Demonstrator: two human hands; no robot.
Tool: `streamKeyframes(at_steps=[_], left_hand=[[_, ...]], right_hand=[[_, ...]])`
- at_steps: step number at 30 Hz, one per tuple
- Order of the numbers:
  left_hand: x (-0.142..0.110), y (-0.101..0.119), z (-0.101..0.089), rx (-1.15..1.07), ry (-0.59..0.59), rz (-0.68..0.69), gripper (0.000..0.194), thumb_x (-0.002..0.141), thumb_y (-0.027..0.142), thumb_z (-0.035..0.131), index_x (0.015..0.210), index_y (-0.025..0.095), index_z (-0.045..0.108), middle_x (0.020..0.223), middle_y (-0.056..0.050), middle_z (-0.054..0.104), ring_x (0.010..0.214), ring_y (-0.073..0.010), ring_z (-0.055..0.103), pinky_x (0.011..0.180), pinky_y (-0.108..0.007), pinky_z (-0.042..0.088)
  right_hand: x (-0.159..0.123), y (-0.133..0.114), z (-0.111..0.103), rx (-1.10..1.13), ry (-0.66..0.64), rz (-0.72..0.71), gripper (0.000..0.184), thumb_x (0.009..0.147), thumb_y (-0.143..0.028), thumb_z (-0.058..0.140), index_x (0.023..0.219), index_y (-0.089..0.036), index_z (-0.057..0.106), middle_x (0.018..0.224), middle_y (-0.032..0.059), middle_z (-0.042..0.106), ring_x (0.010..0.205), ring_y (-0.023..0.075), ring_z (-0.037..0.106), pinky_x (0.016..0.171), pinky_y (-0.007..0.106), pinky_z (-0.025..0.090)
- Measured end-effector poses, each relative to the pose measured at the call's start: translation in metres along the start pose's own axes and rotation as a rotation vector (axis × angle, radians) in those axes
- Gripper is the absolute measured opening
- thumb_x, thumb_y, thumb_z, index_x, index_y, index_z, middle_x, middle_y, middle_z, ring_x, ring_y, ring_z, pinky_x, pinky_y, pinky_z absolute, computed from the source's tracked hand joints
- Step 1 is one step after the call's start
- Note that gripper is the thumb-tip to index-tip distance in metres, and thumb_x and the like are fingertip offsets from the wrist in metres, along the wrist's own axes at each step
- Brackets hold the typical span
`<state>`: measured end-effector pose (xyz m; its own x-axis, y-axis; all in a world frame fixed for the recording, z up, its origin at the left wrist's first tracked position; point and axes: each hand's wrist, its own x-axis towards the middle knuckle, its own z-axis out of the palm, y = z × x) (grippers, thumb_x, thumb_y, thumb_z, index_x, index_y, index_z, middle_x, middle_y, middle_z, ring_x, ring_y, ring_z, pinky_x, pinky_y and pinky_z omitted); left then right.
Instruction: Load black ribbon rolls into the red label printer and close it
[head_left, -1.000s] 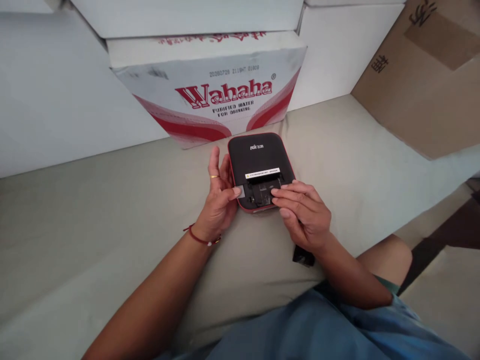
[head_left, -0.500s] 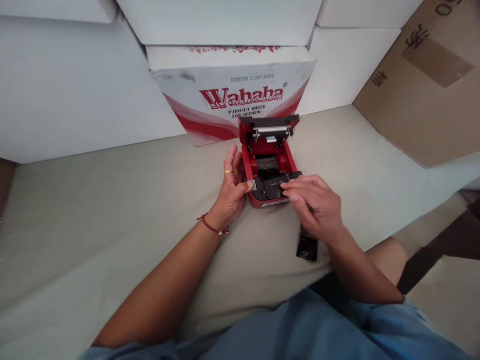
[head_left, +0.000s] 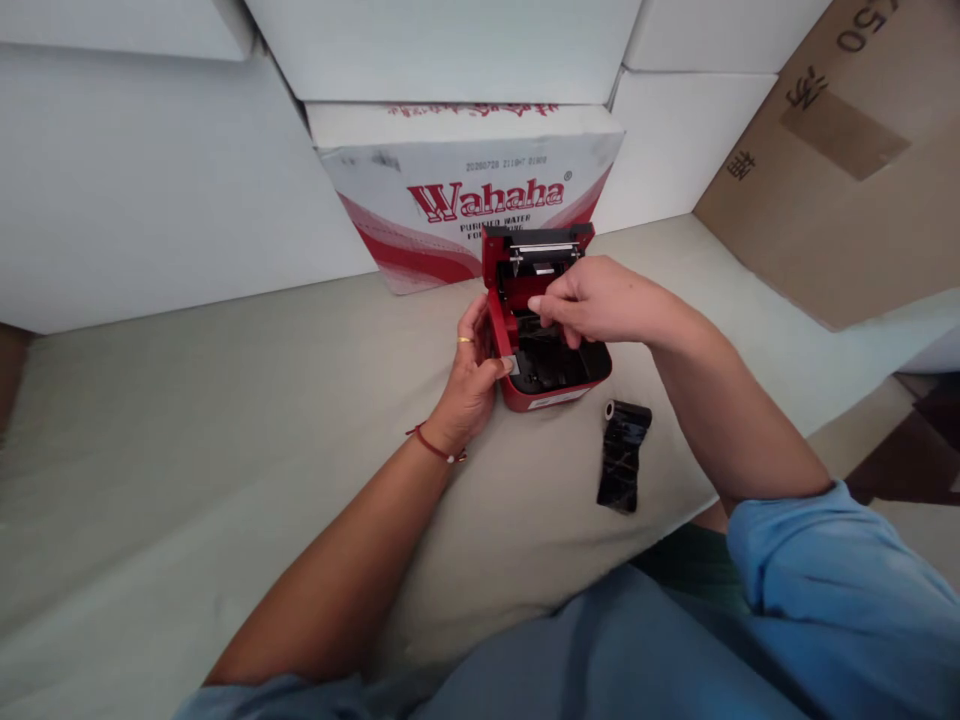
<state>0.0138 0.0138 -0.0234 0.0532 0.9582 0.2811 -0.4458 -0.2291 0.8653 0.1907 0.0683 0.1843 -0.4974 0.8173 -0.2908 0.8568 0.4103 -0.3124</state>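
A small red and black label printer (head_left: pixel 551 396) stands on the cloth-covered table with its lid (head_left: pixel 536 245) raised. My left hand (head_left: pixel 478 365) grips its left side, thumb on the grey tab at the front corner and fingers along the outer wall. Over the opening, my right hand (head_left: pixel 592 302) is closed, thumb and fingers pinched together; what is between them is hidden. Black film (head_left: pixel 551 365) lies across the front part inside the printer. To the right of the printer, a black ribbon roll (head_left: pixel 630 415) rests on the table, a length of ribbon unrolled from it.
Behind the printer stands a white and red water carton (head_left: pixel 465 210), close to the raised lid. White boxes (head_left: pixel 165 180) are stacked along the back. A brown cardboard box (head_left: pixel 832 180) sits at the right. The beige cloth (head_left: pixel 225 400) covers the table.
My right hand has moved up and back from the printer's front edge to above its interior. The ribbon roll it covered now shows. My left hand keeps its hold on the printer.
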Motion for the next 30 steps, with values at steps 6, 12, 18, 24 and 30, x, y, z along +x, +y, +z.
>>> streamKeyframes(at_steps=[6,12,18,24,30], left_hand=[[0.001,-0.002,0.000,0.013,-0.009,0.009,0.103,0.081,0.063,0.097,0.168,0.046,0.044,0.188,-0.004,0.039,0.176,-0.0369,0.038,0.146,-0.056,0.033],[0.003,-0.004,0.002,0.014,0.009,0.008,0.106,0.079,0.065,0.097,0.168,0.044,0.044,0.187,-0.005,0.040,0.174,-0.0371,0.040,0.144,-0.055,0.035],[0.004,-0.006,0.001,0.045,-0.017,0.023,0.105,0.083,0.066,0.092,0.170,0.044,0.039,0.187,-0.006,0.040,0.174,-0.0357,0.039,0.144,-0.054,0.034],[0.003,-0.003,0.003,0.015,0.015,0.014,0.103,0.080,0.063,0.094,0.167,0.044,0.044,0.184,-0.005,0.044,0.173,-0.0369,0.041,0.144,-0.056,0.035],[0.002,-0.003,0.003,0.022,0.015,0.010,0.101,0.080,0.065,0.094,0.166,0.046,0.044,0.186,-0.003,0.042,0.175,-0.0359,0.037,0.142,-0.054,0.038]], right_hand=[[0.015,0.000,0.025,-0.364,0.152,0.074,0.025,0.104,-0.025,0.069,0.123,-0.024,0.085,0.124,0.0136,0.088,0.112,0.0340,0.079,0.079,0.037,0.050],[0.020,-0.015,0.022,-0.467,-0.030,0.055,0.046,0.102,-0.020,0.070,0.147,-0.023,0.078,0.144,0.0159,0.083,0.127,0.0382,0.078,0.085,0.038,0.055],[0.028,-0.017,0.026,-0.496,-0.031,0.103,0.036,0.099,-0.020,0.072,0.134,-0.017,0.083,0.136,0.0204,0.085,0.123,0.0388,0.080,0.086,0.038,0.057],[-0.003,0.000,0.028,-0.224,0.160,0.047,0.034,0.099,-0.027,0.074,0.131,-0.019,0.079,0.129,0.0163,0.086,0.112,0.0348,0.079,0.084,0.039,0.056],[-0.092,0.047,-0.002,0.126,0.345,-0.073,0.036,0.107,-0.049,0.066,0.132,-0.029,0.082,0.122,0.0074,0.087,0.095,0.0291,0.078,0.080,0.041,0.057]])
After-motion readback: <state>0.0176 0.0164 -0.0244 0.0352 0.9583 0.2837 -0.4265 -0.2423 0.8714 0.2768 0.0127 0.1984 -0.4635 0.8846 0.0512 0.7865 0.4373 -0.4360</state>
